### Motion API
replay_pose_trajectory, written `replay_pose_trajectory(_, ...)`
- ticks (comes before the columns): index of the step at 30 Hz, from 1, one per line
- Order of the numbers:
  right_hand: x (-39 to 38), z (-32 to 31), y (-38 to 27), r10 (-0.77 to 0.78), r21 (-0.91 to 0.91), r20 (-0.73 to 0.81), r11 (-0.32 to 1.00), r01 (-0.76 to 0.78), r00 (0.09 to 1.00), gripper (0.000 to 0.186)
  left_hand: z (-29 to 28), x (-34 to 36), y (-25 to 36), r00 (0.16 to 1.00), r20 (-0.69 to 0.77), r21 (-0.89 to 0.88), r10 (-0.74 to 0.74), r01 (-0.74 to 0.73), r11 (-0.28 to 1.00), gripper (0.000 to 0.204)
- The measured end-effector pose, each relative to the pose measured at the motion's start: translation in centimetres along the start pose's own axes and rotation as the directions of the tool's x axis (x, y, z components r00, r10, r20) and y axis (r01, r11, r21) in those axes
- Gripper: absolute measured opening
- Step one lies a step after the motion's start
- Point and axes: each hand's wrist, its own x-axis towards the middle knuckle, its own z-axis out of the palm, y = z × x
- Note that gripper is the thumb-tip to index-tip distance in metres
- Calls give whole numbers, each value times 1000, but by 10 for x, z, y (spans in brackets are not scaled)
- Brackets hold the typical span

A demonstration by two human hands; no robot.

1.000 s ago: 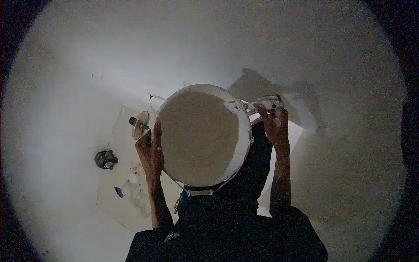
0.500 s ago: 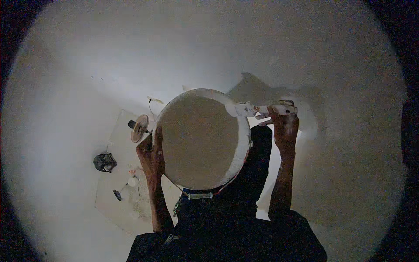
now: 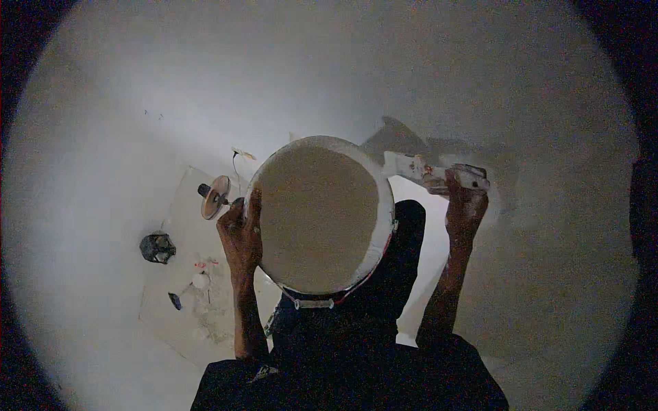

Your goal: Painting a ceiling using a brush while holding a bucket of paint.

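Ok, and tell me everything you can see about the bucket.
The bucket is round, seen from above, with a pale, smeared rim and a flat-looking greyish-brown surface inside. Its pale-gripped handle hangs at the near side. The left hand grasps its left side. A brush-like tool ends by its upper right rim; whether they touch is unclear.

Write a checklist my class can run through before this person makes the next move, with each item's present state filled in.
1. Left hand grips the bucket at its left rim: ok.
2. Right hand holds the brush: ok.
3. Brush head clear of the rim: cannot tell; they overlap in this view.
4. Carrying handle out of the opening: ok, on the near side.
5. Bucket firmly supported underneath: cannot tell; its base is hidden.
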Motion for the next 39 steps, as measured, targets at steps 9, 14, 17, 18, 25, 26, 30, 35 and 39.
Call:
replay_pose_trajectory(9, -8, 8, 13, 45, 676, 277, 701, -228, 960, 25, -7, 3, -11, 999, -41, -5, 11, -11, 1000, 46)
replay_pose_trajectory(14, -15, 12, 116, 321, 131, 396, 907, -400, 860, 27, 0, 6, 2, 999, -35, 23, 20, -19, 1000, 46)
replay_pose_trajectory(17, -4, 38, 99, -151, -181, 317, 959, 216, 936, 34, 1, 7, -11, 999, -45, 9, -8, 8, 1000, 45)
replay_pose_trajectory(18, -2, 39, 95, -153, -180, 319, 959, 218, 935, 34, 1, 6, -7, 999, -51, -16, 0, -1, 1000, 45)
replay_pose_trajectory(25, 38, 64, 25, -170, 343, 343, 938, 45, 924, 24, 1, 3, 4, 997, -73, 65, 30, -25, 998, 45)
replay_pose_trajectory(26, 42, 66, 24, -118, 293, 354, 956, 10, 928, 25, 2, 4, 3, 997, -70, 61, 30, -26, 998, 45)
replay_pose_trajectory(30, 49, 57, -8, -77, 263, 409, 964, -36, 909, 27, -1, 5, -3, 990, -57, 136, 131, -122, 983, 44)
replay_pose_trajectory(35, 52, 46, -22, -104, 243, 356, 970, 15, 929, 28, 1, 0, -8, 988, -62, 224, 141, -124, 967, 31)
replay_pose_trajectory(39, 58, 36, -16, -246, 87, 174, 968, 234, 953, 30, 3, -4, -34, 953, -54, 105, 297, -290, 951, 21)
